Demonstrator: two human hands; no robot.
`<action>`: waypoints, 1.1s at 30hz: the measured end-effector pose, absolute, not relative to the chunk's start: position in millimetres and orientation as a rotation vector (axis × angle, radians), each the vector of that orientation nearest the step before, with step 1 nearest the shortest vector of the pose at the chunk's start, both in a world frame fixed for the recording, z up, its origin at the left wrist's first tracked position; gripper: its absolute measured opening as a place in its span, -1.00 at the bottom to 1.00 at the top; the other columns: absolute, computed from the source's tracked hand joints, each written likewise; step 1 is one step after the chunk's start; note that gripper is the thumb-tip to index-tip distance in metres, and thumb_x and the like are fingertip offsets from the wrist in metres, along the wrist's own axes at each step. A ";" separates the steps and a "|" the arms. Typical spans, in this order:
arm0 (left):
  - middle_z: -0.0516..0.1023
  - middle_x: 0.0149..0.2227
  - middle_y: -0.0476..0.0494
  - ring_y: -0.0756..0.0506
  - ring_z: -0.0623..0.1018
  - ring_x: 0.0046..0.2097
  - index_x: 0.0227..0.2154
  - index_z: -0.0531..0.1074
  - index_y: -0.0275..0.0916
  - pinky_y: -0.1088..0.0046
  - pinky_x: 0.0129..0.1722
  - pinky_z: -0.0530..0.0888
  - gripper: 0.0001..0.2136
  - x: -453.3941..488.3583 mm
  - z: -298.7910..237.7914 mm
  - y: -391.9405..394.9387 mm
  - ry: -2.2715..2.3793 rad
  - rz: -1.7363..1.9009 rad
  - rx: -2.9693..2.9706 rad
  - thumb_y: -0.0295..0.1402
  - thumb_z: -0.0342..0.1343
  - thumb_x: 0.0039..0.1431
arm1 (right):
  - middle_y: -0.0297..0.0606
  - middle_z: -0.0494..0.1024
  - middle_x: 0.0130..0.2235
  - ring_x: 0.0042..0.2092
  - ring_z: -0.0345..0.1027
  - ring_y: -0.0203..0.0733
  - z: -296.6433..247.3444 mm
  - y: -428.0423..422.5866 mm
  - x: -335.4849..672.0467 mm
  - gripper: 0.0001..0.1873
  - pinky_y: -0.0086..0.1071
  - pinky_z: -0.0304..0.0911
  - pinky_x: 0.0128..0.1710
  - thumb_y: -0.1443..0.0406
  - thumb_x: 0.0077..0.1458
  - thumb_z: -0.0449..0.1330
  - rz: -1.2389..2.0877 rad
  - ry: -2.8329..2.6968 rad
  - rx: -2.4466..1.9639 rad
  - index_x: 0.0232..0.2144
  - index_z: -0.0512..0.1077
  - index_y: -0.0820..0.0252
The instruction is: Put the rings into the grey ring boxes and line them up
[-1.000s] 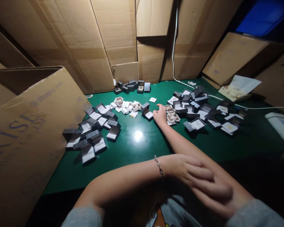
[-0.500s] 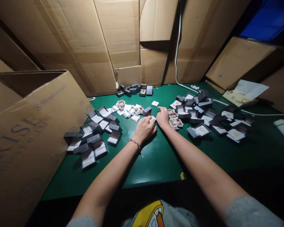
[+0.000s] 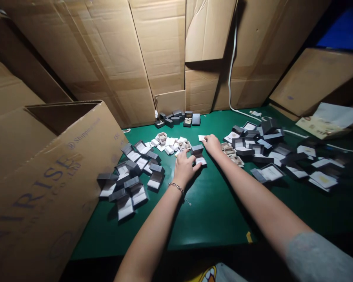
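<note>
The left hand [image 3: 184, 169] is lying open, its fingers touching a small open grey box [image 3: 197, 150] near the centre of the green tabletop [image 3: 211, 211]. The right hand [image 3: 212, 144] is curling toward a small white card [image 3: 201, 138] just above, any grip hidden.

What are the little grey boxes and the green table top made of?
The open grey box looks like card under matte paper, maybe leatherette: its sides are dull, with sharp corners. The green table top seems smooth rubber or vinyl, since it shines softly.
</note>
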State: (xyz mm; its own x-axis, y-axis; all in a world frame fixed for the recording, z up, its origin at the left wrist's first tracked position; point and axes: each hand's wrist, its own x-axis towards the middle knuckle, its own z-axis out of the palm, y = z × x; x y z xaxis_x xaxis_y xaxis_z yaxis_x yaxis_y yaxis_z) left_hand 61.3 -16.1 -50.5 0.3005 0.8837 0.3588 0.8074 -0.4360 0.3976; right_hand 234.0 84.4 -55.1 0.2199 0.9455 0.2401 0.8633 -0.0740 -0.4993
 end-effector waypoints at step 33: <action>0.47 -0.07 -0.33 -0.22 0.48 0.00 0.09 0.09 -0.24 0.12 0.04 0.35 -0.22 53.1 -45.9 -5.5 1.334 0.868 1.674 -0.15 0.33 -0.18 | -0.46 0.41 -0.59 -0.59 0.17 -0.47 -27.2 19.0 221.4 -0.84 -0.59 0.11 -0.62 0.28 -0.20 0.27 1.135 -0.574 -1.091 -0.50 0.40 0.20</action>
